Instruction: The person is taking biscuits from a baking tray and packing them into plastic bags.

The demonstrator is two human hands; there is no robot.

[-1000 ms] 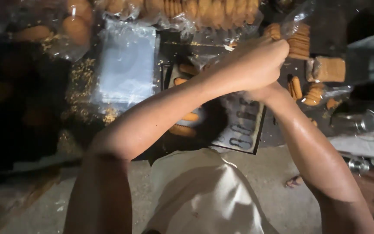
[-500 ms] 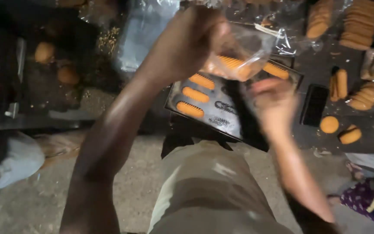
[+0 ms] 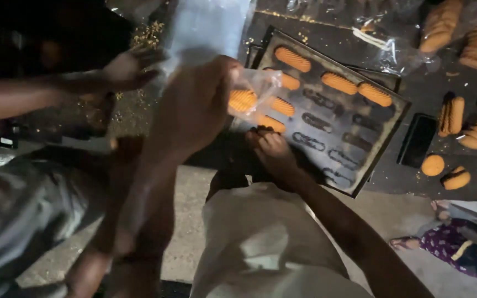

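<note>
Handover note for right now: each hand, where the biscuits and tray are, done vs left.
Left hand: raised, gripping a clear bag with a biscuit inside.
Right hand: at the near edge of the dark tray, fingers down, holding nothing visible.
Done: many tray slots are empty.
Left: about six loose biscuits on the tray.
Another person's hand reaches in from the left.

Both forearms were bare, with no sleeves, watch or rings showing (the light was dim). A pale, cream-coloured garment (image 3: 260, 243) covered the person's front.
</note>
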